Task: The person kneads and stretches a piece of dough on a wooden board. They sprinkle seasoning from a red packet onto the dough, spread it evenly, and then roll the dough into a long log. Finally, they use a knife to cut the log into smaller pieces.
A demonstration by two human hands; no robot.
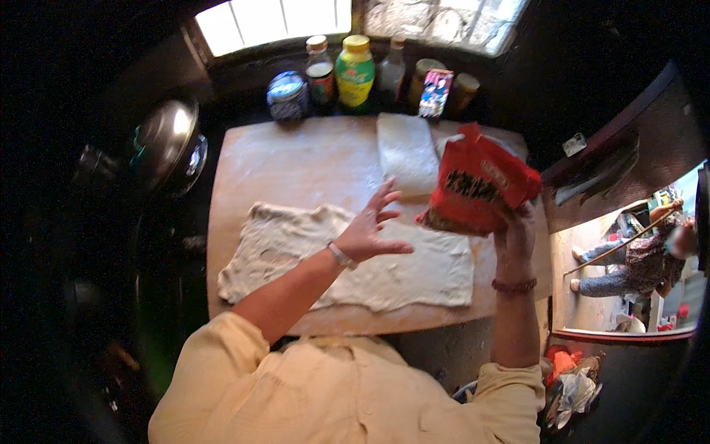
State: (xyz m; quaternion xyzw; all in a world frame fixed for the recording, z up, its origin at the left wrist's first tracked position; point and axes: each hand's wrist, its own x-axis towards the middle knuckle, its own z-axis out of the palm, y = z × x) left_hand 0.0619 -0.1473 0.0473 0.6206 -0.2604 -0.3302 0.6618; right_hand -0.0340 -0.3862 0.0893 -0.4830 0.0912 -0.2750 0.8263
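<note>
A wide sheet of dough (410, 277), uneven at its edges and thin at the left, lies across a floured wooden board (288, 161). Above the sheet my left hand (371, 227) is held with its fingers spread and nothing in them. My right hand (513, 230) grips a red plastic packet (477, 183) by its lower right side, raised over the right part of the board. The packet bears writing; its contents are hidden. Behind it, near the board's far edge, rests a pale rectangular slab (407, 152), whose material I cannot tell.
Behind the board, below a barred window (277, 22), stand a green-and-yellow bottle (355, 75), a glass bottle (391, 72), several jars and a lit phone (436, 93). A metal lid (169, 144) is at left. Through the right doorway, a person (638, 261) holds a stick.
</note>
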